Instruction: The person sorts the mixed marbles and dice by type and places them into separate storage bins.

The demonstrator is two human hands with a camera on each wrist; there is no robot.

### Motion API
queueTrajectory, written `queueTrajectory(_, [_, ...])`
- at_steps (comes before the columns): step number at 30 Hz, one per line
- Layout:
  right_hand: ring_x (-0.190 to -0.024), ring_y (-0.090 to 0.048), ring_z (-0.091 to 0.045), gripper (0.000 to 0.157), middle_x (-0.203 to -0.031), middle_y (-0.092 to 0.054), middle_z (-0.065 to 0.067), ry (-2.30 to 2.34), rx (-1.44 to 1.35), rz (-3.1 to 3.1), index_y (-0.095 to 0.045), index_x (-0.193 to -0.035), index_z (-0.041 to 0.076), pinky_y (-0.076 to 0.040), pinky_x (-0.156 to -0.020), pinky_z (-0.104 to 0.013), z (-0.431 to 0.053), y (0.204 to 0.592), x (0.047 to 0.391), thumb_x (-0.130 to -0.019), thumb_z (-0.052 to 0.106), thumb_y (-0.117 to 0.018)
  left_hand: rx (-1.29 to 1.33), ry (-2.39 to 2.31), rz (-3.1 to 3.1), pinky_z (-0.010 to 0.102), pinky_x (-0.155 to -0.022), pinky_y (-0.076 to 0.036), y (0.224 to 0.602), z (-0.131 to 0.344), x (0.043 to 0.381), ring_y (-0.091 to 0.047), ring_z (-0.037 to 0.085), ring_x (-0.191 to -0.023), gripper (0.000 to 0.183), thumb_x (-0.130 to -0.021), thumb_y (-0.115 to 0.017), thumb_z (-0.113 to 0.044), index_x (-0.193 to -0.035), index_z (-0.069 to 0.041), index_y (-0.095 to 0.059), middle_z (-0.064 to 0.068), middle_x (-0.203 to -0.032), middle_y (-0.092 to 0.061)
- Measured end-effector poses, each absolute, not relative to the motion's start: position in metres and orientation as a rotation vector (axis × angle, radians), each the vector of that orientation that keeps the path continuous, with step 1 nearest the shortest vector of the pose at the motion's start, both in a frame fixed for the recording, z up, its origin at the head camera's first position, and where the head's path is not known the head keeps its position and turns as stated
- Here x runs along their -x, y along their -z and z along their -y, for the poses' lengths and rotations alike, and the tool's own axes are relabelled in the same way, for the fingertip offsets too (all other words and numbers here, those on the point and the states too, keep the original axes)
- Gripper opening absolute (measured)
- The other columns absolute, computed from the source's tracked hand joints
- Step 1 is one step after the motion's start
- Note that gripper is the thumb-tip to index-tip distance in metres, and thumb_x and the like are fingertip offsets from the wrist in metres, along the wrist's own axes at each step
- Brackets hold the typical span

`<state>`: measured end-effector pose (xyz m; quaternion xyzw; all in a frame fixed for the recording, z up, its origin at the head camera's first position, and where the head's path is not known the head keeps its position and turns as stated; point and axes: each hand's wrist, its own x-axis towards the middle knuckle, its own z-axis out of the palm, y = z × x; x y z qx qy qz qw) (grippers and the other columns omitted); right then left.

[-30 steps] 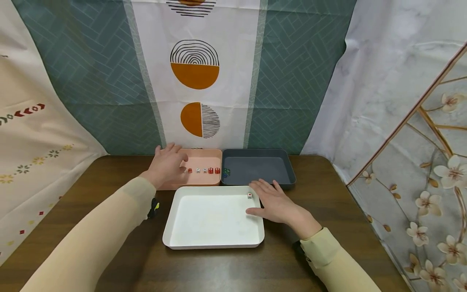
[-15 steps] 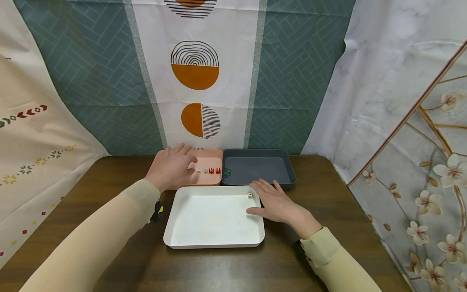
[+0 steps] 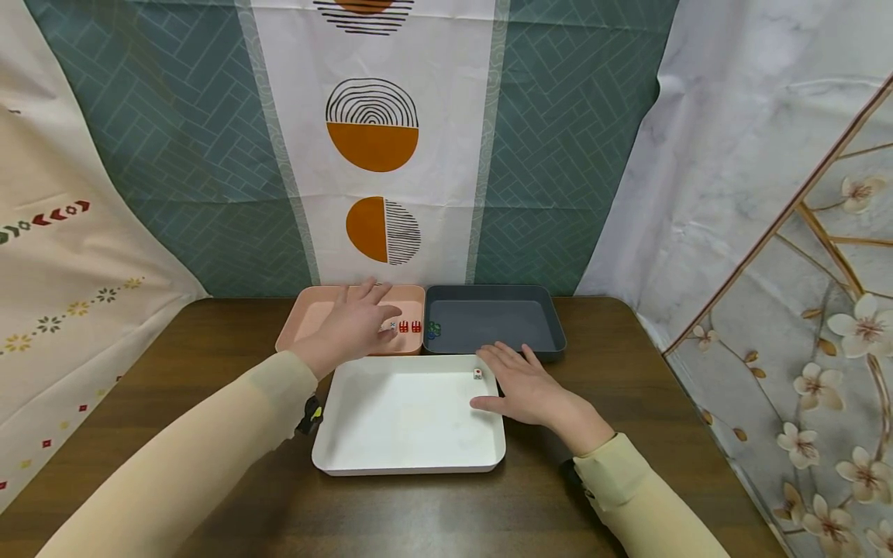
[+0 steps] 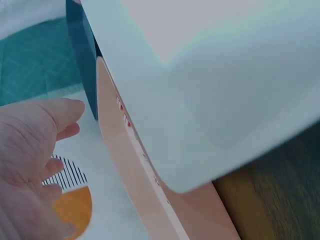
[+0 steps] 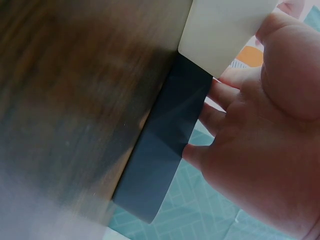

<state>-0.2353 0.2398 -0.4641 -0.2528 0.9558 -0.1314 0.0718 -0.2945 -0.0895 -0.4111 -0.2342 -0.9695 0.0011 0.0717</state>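
Over the pink tray (image 3: pixel 307 314) hovers my left hand (image 3: pixel 351 324), its fingers loosely spread. Nothing shows between thumb and fingers in the left wrist view. Near its thumb are two red dice (image 3: pixel 409 327) and a white die (image 3: pixel 394 326), partly covered by the hand. More small dice (image 4: pixel 156 181) lie along that tray in the left wrist view. My right hand (image 3: pixel 526 391) lies over the right rim of the white tray (image 3: pixel 408 457), fingers extended; whether it touches the rim I cannot tell. A white die with a red dot (image 3: pixel 477 373) lies in that tray, beside its fingers.
A dark blue-grey tray (image 3: pixel 495 314) stands right of the pink one and holds small green and blue pieces (image 3: pixel 433 330) at its left end. All trays are on a brown wooden table (image 3: pixel 391 515). Patterned cloth (image 3: pixel 446 170) hangs behind the trays.
My left hand has moved rightward over the pink tray, covering dice that showed before and uncovering the tray's left end. My right hand has stayed where it was.
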Motion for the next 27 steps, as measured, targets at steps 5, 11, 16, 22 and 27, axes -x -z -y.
queueTrajectory(5, [-0.168,-0.022,-0.033,0.092,-0.178,-0.036,-0.01,0.387,0.747,-2.877,-0.038,-0.172,0.011,-0.006,-0.134,-0.063,-0.24,0.465,0.236,-0.103,0.061,-0.073,0.764,0.004,2.903,0.077,-0.126,-0.019,0.409,0.076,0.286,-0.027,0.048,-0.163,0.04,-0.106,-0.078,-0.032,-0.142,-0.016,-0.076,0.021,-0.173,-0.041])
queueTrajectory(11, [-0.168,-0.021,-0.033,0.093,-0.178,-0.034,-0.01,0.382,0.744,-2.876,-0.037,-0.173,0.011,-0.005,-0.134,-0.062,-0.239,0.464,0.236,-0.103,0.061,-0.073,0.844,-0.019,2.854,0.08,-0.124,-0.019,0.409,0.059,0.277,-0.03,0.047,-0.162,0.036,-0.105,-0.079,-0.032,-0.138,-0.019,-0.079,0.018,-0.173,-0.042])
queueTrajectory(16, [-0.168,-0.02,-0.033,0.093,-0.179,-0.033,-0.01,0.363,0.75,-2.877,-0.036,-0.173,0.011,-0.006,-0.134,-0.063,-0.24,0.464,0.237,-0.104,0.062,-0.071,0.889,-0.07,2.828,0.079,-0.125,-0.019,0.411,0.049,0.274,-0.032,0.043,-0.162,0.036,-0.104,-0.08,-0.035,-0.138,-0.022,-0.079,0.015,-0.175,-0.039])
queueTrajectory(22, [-0.168,-0.022,-0.034,0.093,-0.178,-0.035,-0.011,0.375,0.783,-2.878,-0.036,-0.173,0.009,-0.007,-0.133,-0.064,-0.242,0.465,0.237,-0.104,0.061,-0.07,0.942,-0.038,2.844,0.078,-0.125,-0.019,0.41,0.039,0.266,-0.033,0.041,-0.163,0.038,-0.105,-0.08,-0.035,-0.141,-0.022,-0.078,0.016,-0.175,-0.04])
queueTrajectory(27, [-0.167,-0.023,-0.035,0.093,-0.178,-0.035,-0.013,0.393,0.797,-2.878,-0.037,-0.172,0.008,-0.008,-0.133,-0.065,-0.242,0.464,0.236,-0.104,0.061,-0.071,0.991,-0.013,2.86,0.078,-0.126,-0.018,0.412,0.031,0.261,-0.028,0.044,-0.164,0.04,-0.106,-0.078,-0.035,-0.143,-0.022,-0.077,0.017,-0.175,-0.04])
